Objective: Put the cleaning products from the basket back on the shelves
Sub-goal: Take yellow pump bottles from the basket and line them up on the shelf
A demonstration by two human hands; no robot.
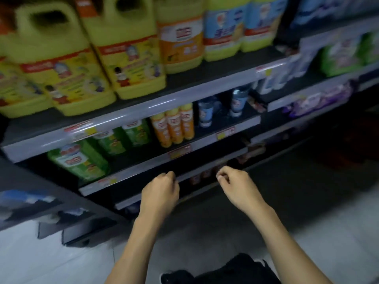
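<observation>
My left hand (161,190) and my right hand (235,184) hang side by side in front of the lower shelf edges, both with fingers curled in and nothing in them. Above them, a shelf (143,160) carries green bottles (80,160), three orange bottles (174,125) and two blue-capped bottles (206,111). Large yellow jugs (127,48) fill the shelf above (123,115). No basket is in view. The whole picture is blurred.
A lower shelf (184,175) right behind my hands holds small dark items that I cannot make out. Purple and green packs (320,99) lie on the shelves to the right. Pale floor tiles (41,263) and my dark shoes (225,271) are below.
</observation>
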